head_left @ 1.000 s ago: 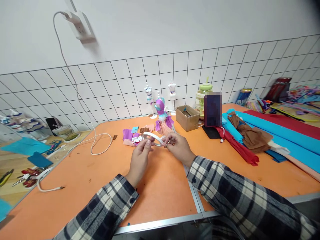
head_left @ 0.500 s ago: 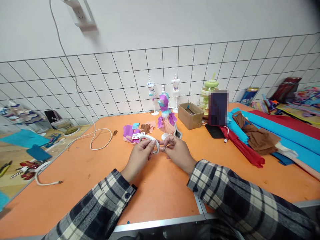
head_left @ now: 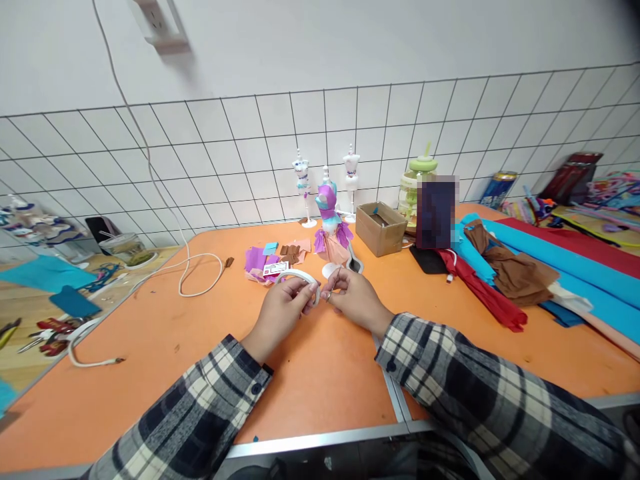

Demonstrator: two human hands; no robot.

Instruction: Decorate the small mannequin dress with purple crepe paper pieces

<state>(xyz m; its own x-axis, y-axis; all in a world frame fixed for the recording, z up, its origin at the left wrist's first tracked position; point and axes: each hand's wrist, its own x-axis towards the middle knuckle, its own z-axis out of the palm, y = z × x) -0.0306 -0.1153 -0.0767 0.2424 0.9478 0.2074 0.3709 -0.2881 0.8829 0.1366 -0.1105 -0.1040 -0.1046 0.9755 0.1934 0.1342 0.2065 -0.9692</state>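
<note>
My left hand [head_left: 287, 307] is closed on a roll of white tape [head_left: 296, 273], held upright like a ring above the table. Just to its right, my right hand [head_left: 353, 299] pinches with thumb and forefinger close to the tape's edge; whatever is between those fingertips is too small to make out. Beyond the hands stands a small dress form [head_left: 327, 207] with a purple top and a purple and peach paper skirt. Its white round base [head_left: 332, 269] shows just past my right fingers. A dark, grey-rimmed object [head_left: 355, 265] lies partly hidden behind my right hand.
Paper scraps [head_left: 256, 261] lie left of the dress form. Two more dress forms [head_left: 351, 180] stand at the wall. A cardboard box [head_left: 381, 230], a green-lidded bottle [head_left: 423, 175] and coloured paper rolls [head_left: 565, 257] are to the right. A white cable [head_left: 187, 267] lies left.
My right fingertips have shifted slightly beside the tape roll, and the gap between the hands differs a little. The left hand keeps its hold on the roll. The view has tilted slightly.
</note>
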